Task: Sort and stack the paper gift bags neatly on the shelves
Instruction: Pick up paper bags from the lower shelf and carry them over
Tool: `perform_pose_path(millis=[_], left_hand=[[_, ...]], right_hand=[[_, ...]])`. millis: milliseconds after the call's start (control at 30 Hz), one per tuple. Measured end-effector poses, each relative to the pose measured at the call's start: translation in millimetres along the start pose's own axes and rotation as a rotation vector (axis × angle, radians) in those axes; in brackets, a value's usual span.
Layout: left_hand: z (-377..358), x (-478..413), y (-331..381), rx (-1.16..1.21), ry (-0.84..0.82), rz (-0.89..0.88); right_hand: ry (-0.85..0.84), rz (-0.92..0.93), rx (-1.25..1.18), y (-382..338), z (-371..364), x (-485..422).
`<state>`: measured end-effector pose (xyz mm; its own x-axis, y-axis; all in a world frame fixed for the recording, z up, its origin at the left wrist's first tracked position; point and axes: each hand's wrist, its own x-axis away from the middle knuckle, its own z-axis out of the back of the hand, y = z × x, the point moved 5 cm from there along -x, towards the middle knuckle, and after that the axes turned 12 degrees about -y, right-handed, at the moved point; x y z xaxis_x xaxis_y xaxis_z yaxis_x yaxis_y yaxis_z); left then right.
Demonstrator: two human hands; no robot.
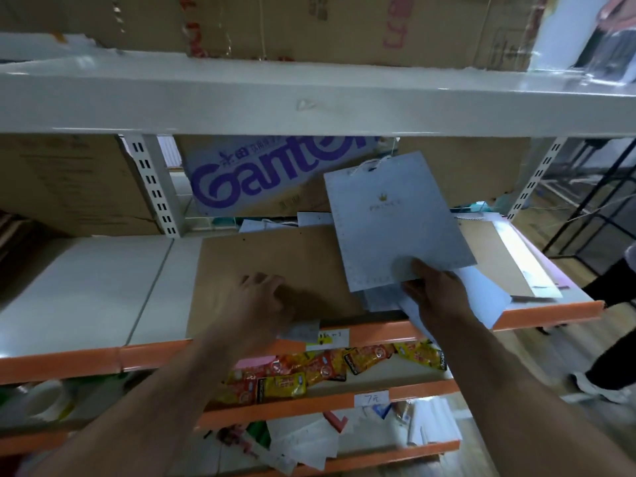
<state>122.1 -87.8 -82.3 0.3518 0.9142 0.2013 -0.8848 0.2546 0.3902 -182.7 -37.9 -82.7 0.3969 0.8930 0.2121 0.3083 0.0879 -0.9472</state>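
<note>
My right hand [437, 294] pinches the grey gift bag [395, 218] at its 6 o'clock edge, likely to square it. My left hand [261, 297] rests loose on the brown bag [275, 256], probably to steady it.

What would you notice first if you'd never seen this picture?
The grey bag with a little crown, held up by the right hand over the middle shelf. Behind it, big purple letters on a box; below, bright yellow and red snack packets.

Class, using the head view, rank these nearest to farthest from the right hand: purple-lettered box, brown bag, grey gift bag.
1. grey gift bag, held by the right hand.
2. brown bag, flat, to its left.
3. purple-lettered box, at the back.
</note>
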Motion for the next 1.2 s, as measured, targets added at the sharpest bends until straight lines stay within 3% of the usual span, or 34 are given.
perform_pose_path(millis=[133,333,567,900,1200], left_hand=[[14,6,-31,0.031,0.029,0.244],[19,11,-75,0.177,-0.011,0.439],[32,10,-105,0.449,0.093,0.403],[33,25,-140,1.179,0.158,0.290],[46,120,-169,1.282,0.343,0.328]], right_hand=[[-0.108,-0.046,-0.090,11,-29,5],[-0.113,-0.054,-0.087,18,-55,16],[-0.064,-0.007,-0.012,26,-72,46],[-0.048,0.005,-0.040,47,-87,87],[-0.257,-0.035,-0.233,48,-135,140]])
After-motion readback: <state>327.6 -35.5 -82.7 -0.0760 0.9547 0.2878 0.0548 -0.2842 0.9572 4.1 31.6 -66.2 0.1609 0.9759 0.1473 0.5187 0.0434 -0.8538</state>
